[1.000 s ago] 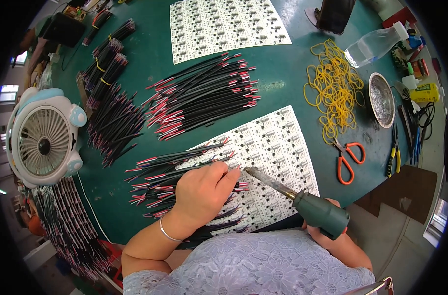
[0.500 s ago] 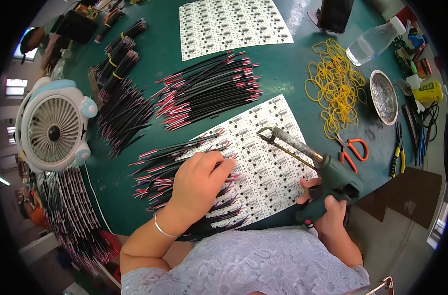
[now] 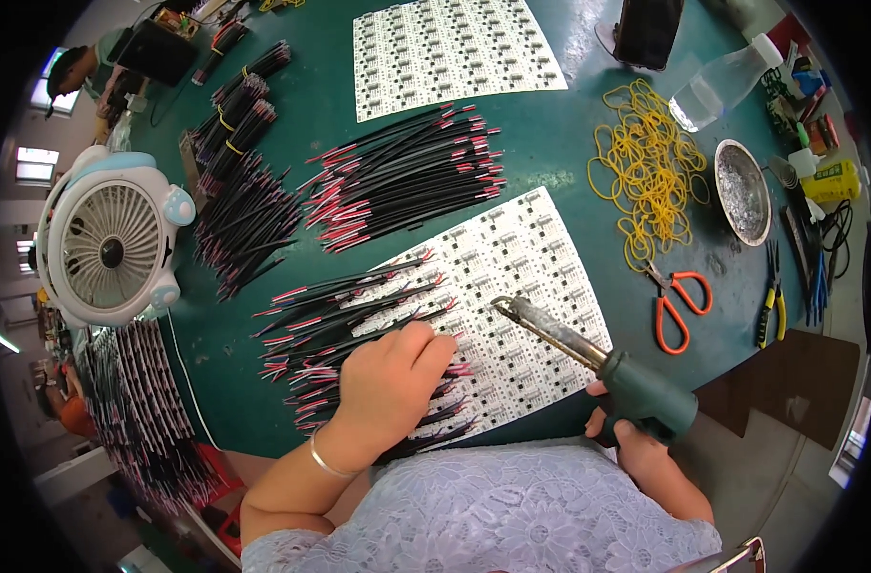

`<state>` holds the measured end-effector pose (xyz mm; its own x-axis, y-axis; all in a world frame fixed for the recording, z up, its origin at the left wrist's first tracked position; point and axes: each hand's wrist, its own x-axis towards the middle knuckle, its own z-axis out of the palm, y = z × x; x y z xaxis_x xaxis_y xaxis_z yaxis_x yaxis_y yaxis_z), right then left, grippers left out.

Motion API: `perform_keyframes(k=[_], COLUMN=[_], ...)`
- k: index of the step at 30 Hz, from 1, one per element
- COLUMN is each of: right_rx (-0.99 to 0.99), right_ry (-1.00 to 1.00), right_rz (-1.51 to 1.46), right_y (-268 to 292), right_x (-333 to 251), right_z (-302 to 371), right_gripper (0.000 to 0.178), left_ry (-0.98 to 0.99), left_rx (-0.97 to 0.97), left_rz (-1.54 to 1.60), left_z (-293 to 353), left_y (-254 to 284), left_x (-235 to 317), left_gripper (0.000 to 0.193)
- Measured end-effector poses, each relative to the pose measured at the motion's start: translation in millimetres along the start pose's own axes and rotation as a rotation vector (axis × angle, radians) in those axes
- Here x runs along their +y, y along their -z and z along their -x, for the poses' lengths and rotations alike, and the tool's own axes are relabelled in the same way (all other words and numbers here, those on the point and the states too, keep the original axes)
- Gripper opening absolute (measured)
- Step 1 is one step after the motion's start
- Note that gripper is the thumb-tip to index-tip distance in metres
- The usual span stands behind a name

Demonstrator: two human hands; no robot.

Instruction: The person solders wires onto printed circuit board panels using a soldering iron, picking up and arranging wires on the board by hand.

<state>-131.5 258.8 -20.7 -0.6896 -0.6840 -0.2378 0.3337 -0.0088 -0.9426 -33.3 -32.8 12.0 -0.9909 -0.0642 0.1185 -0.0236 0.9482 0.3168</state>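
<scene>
My left hand (image 3: 393, 387) is closed over a row of black wires (image 3: 345, 310) with red and white stripped ends. Its thumb and fingers are bent together near the wire ends. Whatever sits between the fingertips is hidden. Under those ends lies a white circuit board sheet (image 3: 521, 267) with repeated small black parts. My right hand (image 3: 636, 449) is wrapped round the handle of a dark green soldering gun (image 3: 646, 396). The gun's metal tip points up and left, above the middle of the sheet.
Beyond lie more wires (image 3: 407, 177) and another board sheet (image 3: 455, 48). Rubber bands (image 3: 646, 172), orange-handled cutters (image 3: 679, 306), a metal bowl (image 3: 743, 191), yellow-handled pliers (image 3: 772, 301) and a bottle (image 3: 727, 81) are at right. A fan (image 3: 116, 239) and bundled wires (image 3: 235, 124) occupy the left.
My left hand has shifted slightly nearer to me along the wire row. The soldering gun has turned and its tip has come down and left. At far left, another person has moved further into view.
</scene>
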Motion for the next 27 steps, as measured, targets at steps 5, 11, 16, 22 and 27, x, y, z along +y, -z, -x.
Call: perform_keyframes(k=[5,11,16,22,27], right_rx=[-0.033,-0.052,0.013,-0.114,-0.233], right_ry=[-0.043,-0.080,-0.047,0.076,0.311], right_rz=[0.053,-0.060,-0.005,0.418,0.765], right_y=[-1.4,-12.5,-12.3,-4.6,-7.5], right_x=[-9.2,-17.8,-18.0,-19.8,-23.8], right_z=[-3.4,-18.0,-13.3,-9.5,-15.3], right_gripper=[0.045,0.051,0.045,0.022,0.029], left_ry=[0.093,0.075,0.052,-0.006,-0.011], left_rx=[0.057,0.136,0.114,0.163,0.151], left_rz=[0.033,0.059,0.052,0.108,0.097], left_z=[8.6,2.3,1.1,-1.0,-3.2], left_y=[34.7,-10.7,-22.0,-25.8,-23.5], left_x=[10.8,6.8,2.5,-2.5,-2.1], left_gripper=[0.030,0.031,0.028,0.026,0.028])
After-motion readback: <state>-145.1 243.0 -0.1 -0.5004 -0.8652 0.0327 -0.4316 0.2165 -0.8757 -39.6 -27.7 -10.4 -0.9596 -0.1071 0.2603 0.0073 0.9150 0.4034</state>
